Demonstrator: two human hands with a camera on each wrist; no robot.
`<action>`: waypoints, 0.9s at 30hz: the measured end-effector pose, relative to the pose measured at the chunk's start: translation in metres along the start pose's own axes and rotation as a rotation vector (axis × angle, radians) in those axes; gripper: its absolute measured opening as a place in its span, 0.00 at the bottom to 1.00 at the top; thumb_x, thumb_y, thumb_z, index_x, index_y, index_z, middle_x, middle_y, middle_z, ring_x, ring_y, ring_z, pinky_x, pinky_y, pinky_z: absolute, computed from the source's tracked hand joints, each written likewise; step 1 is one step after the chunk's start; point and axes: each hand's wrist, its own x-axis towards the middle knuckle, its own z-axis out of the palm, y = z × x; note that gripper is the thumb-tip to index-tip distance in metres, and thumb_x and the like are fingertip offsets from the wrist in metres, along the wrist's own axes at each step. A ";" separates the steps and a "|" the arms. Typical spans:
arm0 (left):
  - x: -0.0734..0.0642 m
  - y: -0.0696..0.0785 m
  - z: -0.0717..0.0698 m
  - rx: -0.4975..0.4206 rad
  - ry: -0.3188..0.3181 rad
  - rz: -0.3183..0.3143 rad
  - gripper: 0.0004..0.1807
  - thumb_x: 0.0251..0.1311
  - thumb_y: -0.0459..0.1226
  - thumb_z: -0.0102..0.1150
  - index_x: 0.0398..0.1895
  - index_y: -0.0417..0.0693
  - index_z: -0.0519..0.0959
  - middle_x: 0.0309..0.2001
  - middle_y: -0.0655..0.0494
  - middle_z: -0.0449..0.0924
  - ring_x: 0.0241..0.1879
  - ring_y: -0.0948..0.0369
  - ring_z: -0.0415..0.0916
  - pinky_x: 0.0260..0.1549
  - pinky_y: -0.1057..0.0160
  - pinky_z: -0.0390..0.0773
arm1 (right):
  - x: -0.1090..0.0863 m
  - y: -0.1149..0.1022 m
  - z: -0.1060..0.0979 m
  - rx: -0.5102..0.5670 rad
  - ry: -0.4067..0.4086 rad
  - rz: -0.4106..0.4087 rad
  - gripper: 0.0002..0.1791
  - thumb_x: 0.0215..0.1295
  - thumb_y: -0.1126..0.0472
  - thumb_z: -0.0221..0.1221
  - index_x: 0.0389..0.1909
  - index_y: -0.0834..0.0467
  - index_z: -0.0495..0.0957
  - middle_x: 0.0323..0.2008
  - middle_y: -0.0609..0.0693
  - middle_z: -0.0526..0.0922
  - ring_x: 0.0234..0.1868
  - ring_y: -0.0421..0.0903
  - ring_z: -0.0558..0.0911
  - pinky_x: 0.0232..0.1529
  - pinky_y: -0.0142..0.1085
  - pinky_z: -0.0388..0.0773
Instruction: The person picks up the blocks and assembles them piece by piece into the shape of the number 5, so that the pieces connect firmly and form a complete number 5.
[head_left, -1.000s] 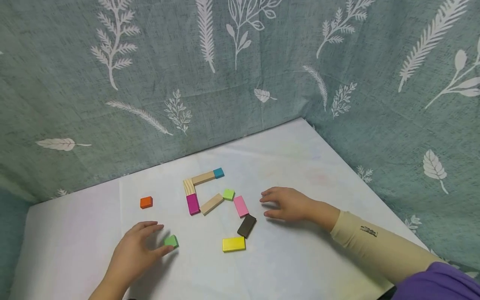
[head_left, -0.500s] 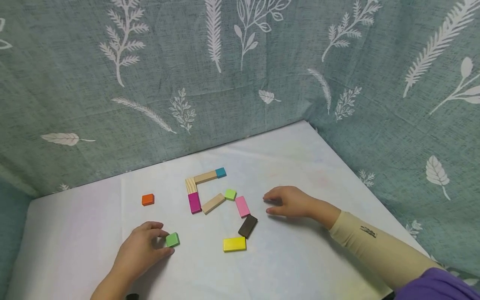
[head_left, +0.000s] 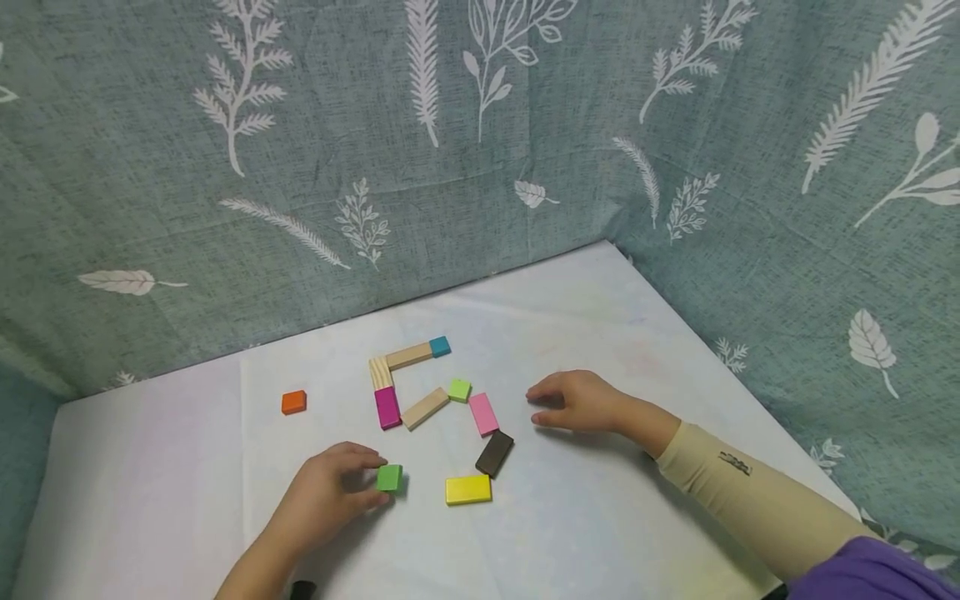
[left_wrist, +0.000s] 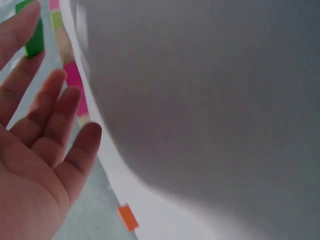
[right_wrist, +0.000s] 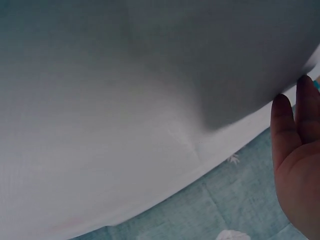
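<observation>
A small green block [head_left: 389,477] is pinched between the thumb and a finger of my left hand [head_left: 330,492], left of the yellow block [head_left: 468,490]. The left wrist view shows the same green block [left_wrist: 35,37] at the fingertips, with the other fingers loosely bent. My right hand [head_left: 573,404] rests at the table's right side, fingers relaxed and holding nothing. Nearest to it is a pink block [head_left: 483,414], which touches a dark brown block [head_left: 495,453]. The right wrist view catches only part of my right hand [right_wrist: 300,155].
A light green block [head_left: 459,390], a plain wooden block [head_left: 425,408] and a magenta block [head_left: 387,407] continue the line. Further back are a striped block [head_left: 380,373], a long wooden block [head_left: 408,356] and a blue block [head_left: 439,347]. An orange block [head_left: 294,402] lies apart at left.
My left hand closed thumb and finger on the green block and carried it to the right, towards the yellow block. My right hand has barely moved.
</observation>
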 end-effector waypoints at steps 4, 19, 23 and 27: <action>0.002 0.012 0.010 -0.097 -0.022 -0.005 0.21 0.38 0.40 0.84 0.39 0.66 0.88 0.41 0.71 0.84 0.48 0.66 0.78 0.57 0.52 0.79 | 0.000 0.003 0.000 0.021 -0.005 0.007 0.23 0.65 0.48 0.66 0.59 0.51 0.83 0.57 0.45 0.85 0.61 0.45 0.82 0.65 0.46 0.76; 0.006 0.033 0.028 0.010 -0.103 -0.035 0.19 0.39 0.43 0.84 0.39 0.64 0.88 0.36 0.71 0.82 0.39 0.67 0.75 0.50 0.54 0.81 | 0.000 0.008 0.000 0.062 -0.010 0.011 0.22 0.65 0.47 0.66 0.58 0.50 0.83 0.57 0.44 0.85 0.60 0.44 0.82 0.64 0.46 0.78; 0.005 0.042 0.030 0.097 -0.105 -0.062 0.17 0.36 0.46 0.85 0.33 0.62 0.87 0.35 0.69 0.81 0.37 0.65 0.74 0.46 0.54 0.81 | 0.000 0.008 0.000 0.074 -0.016 0.014 0.23 0.66 0.47 0.66 0.59 0.50 0.83 0.58 0.44 0.85 0.61 0.44 0.82 0.64 0.46 0.77; 0.002 0.048 0.032 0.156 -0.098 -0.068 0.18 0.33 0.48 0.86 0.28 0.60 0.86 0.35 0.67 0.79 0.36 0.64 0.73 0.42 0.56 0.82 | -0.001 0.007 -0.001 0.075 -0.020 0.022 0.23 0.65 0.47 0.66 0.59 0.50 0.83 0.58 0.44 0.85 0.62 0.45 0.81 0.65 0.46 0.77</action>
